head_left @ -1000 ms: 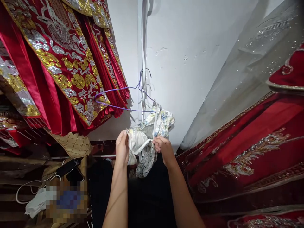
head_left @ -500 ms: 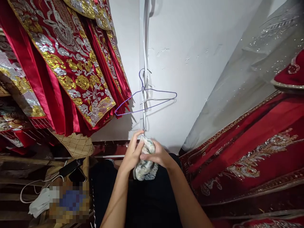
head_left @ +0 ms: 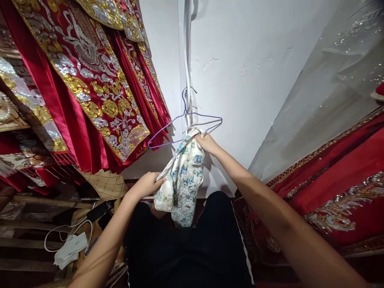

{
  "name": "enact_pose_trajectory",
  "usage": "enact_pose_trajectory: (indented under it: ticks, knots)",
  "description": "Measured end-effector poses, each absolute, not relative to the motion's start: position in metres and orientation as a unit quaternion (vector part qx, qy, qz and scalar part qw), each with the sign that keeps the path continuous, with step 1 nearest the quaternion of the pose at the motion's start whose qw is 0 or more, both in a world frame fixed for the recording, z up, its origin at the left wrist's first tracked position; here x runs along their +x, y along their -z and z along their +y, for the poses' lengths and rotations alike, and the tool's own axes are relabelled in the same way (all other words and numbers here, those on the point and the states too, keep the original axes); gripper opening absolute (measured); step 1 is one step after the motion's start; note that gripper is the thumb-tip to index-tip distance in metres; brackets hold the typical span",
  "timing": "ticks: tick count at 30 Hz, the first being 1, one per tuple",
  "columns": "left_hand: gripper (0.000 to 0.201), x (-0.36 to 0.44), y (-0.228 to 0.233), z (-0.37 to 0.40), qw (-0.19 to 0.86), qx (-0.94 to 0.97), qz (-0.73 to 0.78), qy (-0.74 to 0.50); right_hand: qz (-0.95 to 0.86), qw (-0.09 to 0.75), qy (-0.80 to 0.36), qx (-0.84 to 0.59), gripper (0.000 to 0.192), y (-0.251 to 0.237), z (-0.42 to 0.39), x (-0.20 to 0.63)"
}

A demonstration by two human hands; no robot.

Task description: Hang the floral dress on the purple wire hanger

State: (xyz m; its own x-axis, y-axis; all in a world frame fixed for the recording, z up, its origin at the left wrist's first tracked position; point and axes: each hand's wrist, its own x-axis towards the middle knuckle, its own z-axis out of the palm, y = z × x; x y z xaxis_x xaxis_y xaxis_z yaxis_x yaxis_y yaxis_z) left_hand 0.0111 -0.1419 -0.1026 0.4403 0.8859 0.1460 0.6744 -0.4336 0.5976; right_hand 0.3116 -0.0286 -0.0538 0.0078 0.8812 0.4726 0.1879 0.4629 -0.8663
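Observation:
A white cloth garment [head_left: 187, 178] with a blue and green floral print hangs between my hands; its exact kind I cannot make out. My right hand [head_left: 207, 143] grips its upper end, close to the lower bar of a purple wire hanger [head_left: 168, 125]. Lower down, my left hand [head_left: 150, 184] pinches the garment's left edge. The hanger hangs by its hook in front of the white wall, and the cloth covers part of its bottom bar. Folds hide some of my right fingertips.
Red robes with gold and silver embroidery [head_left: 109, 96] hang at the left. On the right are a translucent cover [head_left: 288, 108] and more red beaded cloth [head_left: 336, 180]. A wooden stool [head_left: 73, 218] at lower left bears a black object, a white cable and a tissue.
The bunched garment has been spread out and lifted. My right hand has moved up towards the hanger, while my left has shifted left and slightly down, so the hands are farther apart.

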Motion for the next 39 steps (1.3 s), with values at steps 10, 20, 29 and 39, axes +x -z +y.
enact_pose_trajectory:
  ticks: [10, 20, 29, 39]
  knots:
    - [0.038, -0.003, 0.069, -0.121, 0.046, 0.836, 0.479, -0.264, -0.726, 0.489, -0.243, -0.418, 0.02, 0.069, -0.063, 0.361]
    - [0.027, 0.02, 0.059, -0.062, 0.036, 0.791, 0.583, -0.183, -0.751, 0.447, -0.238, -0.424, 0.012, 0.052, -0.11, 0.363]
    - [0.03, -0.009, 0.05, -0.07, 0.113, 0.825, 0.517, -0.199, -0.699, 0.529, -0.207, -0.434, 0.011, 0.055, -0.116, 0.365]
    - [0.029, 0.043, 0.016, -0.09, -0.009, 0.829, 0.373, -0.416, -0.615, 0.568, -0.386, -0.388, 0.012, 0.056, -0.123, 0.333]
